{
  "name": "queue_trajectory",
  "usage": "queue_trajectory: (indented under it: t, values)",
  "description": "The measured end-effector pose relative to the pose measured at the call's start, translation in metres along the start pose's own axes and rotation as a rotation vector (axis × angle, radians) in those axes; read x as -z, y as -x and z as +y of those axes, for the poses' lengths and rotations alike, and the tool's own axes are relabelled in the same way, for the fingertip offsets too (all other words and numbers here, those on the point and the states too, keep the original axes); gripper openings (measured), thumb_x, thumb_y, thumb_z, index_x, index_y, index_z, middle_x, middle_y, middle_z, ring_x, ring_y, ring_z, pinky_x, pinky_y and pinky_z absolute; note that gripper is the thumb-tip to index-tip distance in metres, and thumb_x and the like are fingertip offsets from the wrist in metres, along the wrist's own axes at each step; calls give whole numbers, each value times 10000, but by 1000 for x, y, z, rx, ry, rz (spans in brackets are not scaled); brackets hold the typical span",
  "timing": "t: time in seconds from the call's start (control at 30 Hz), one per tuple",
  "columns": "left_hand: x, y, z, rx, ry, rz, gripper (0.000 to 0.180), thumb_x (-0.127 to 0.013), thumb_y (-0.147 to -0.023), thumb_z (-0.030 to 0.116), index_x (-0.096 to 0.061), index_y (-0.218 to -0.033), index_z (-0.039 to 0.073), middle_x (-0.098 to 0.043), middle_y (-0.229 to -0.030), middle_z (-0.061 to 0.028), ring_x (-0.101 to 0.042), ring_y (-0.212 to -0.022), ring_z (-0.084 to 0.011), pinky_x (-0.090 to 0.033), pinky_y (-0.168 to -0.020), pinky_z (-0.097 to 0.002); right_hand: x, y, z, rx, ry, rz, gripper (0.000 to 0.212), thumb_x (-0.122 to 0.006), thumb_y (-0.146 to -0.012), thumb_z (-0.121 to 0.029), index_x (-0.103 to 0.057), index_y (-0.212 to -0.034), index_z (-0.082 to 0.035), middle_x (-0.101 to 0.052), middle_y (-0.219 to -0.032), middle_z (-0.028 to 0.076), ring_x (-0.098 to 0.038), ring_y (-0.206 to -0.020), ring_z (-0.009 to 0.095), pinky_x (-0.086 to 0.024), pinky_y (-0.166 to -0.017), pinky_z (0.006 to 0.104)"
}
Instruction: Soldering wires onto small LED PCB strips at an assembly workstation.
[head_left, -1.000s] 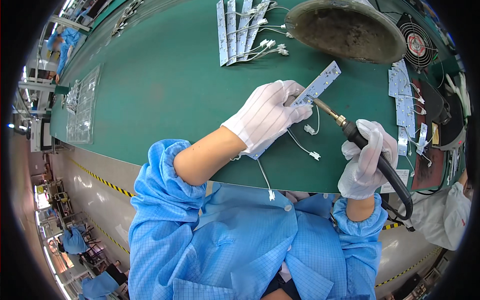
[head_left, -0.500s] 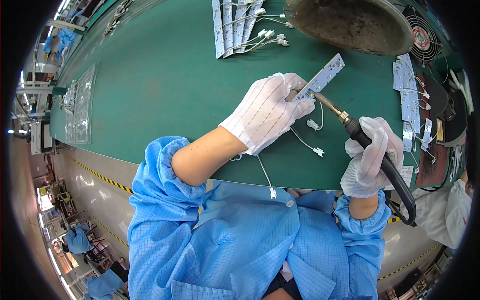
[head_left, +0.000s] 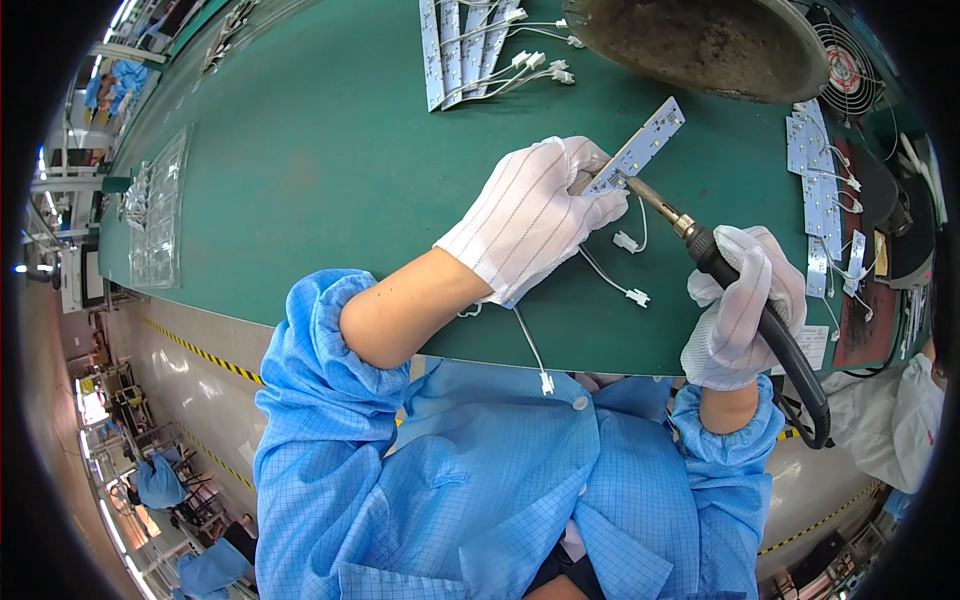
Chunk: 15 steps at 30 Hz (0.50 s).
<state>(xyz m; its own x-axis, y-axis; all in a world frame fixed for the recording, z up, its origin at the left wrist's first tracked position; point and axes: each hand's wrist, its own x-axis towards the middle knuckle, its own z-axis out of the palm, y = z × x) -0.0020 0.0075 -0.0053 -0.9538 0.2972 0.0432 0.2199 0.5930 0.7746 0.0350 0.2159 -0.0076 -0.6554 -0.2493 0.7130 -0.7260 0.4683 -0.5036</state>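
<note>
My left hand (head_left: 535,215), in a white striped glove, is closed on a narrow white LED circuit board (head_left: 650,140), tilted up to the right above the green bench. White wires with plugs hang below that hand, one plug (head_left: 637,297) lying over the bench. In my gloved right hand (head_left: 745,300) is a soldering iron (head_left: 712,258), gripped like a pen, with its cable bending down past the wrist. The iron's tip meets the board close to my left fingertips. Most of the board's lower part is hidden behind my left hand.
Several LED boards with wires (head_left: 465,50) lie at the far middle, more boards (head_left: 820,185) at the right. A dark metal hood (head_left: 700,45) overhangs the far right beside a round fan (head_left: 847,70). A clear plastic tray (head_left: 160,215) rests at the left; a green bench (head_left: 300,190) spans the front.
The board and my left hand have shifted very slightly, and the view has moved a little. The iron's tip stays against the board; both hands keep their grips.
</note>
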Motion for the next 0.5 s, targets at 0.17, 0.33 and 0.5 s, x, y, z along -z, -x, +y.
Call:
queue_trajectory:
  t: [0.17,0.33,0.5]
  values:
    - [2,-1,-2,24,26,-16,342,-625,-793,297,-597,-936,-12,-544,-715,-207,-539,-684,-371,-441,-627,-416,1,-5,1,164,123,-66,184,-493,-880,-29,-513,-1032,71,-603,-923,199,-592,-754,258,-524,-641,313]
    - [3,0,-2,-36,35,-4,352,-618,-796,299,-596,-952,-16,-556,-734,-213,-543,-700,-379,-443,-649,-416,2,11,6,69,140,49,327,-598,-787,72,-472,-1088,65,-554,-985,179,-610,-783,249,-565,-686,299]
    - [8,-2,3,218,147,-101,400,-664,-780,295,-600,-1005,-30,-629,-826,-123,-559,-722,-165,-448,-684,-280,1,11,4,26,111,31,314,-594,-799,48,-491,-1094,85,-577,-946,181,-609,-789,252,-544,-677,296]
